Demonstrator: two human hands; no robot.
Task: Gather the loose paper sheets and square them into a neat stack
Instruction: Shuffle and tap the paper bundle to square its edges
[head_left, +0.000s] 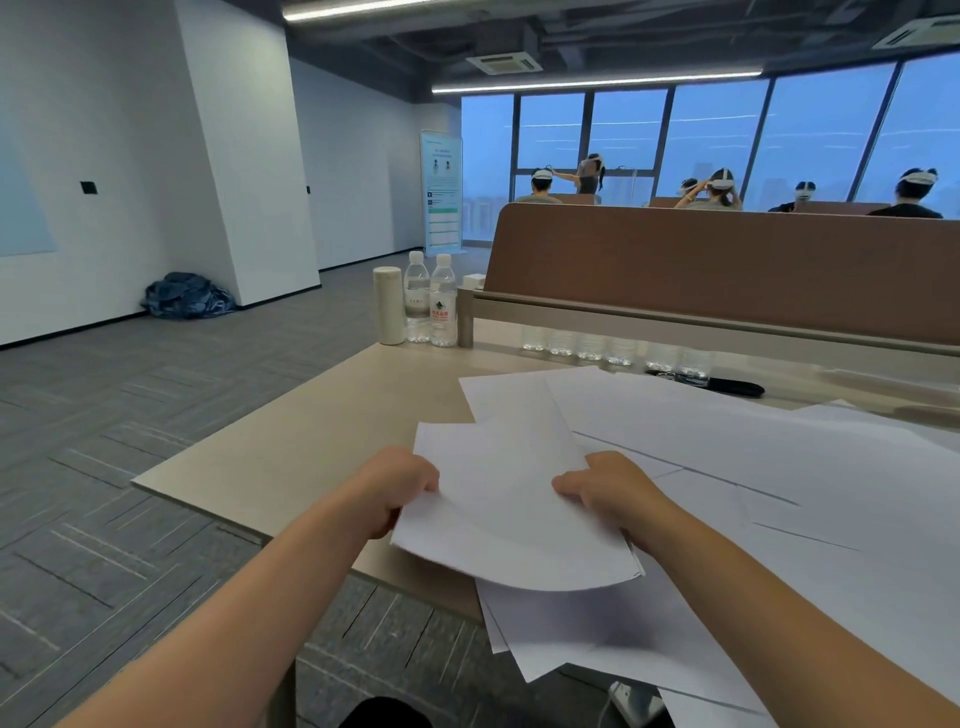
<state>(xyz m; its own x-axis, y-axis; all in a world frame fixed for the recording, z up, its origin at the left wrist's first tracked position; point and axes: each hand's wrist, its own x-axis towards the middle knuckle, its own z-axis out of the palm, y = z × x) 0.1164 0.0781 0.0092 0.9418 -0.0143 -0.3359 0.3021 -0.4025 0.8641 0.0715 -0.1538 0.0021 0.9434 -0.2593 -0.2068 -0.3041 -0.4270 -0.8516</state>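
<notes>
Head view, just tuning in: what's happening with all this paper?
A person holds a small bundle of sheets, left hand and right hand each gripping a side, over the near corner of the desk. Its corners fan out, so it isn't squared yet. More loose sheets lie spread across the desk, some overhanging its near edge.

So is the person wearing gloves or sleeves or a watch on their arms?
No. The left hand and right hand have no gloves, and both arms are bare up to the picture's edge, with no sleeves in view. Neither wrist has a watch or bracelet. Some fingers are hidden, so rings cannot be ruled out.
</notes>
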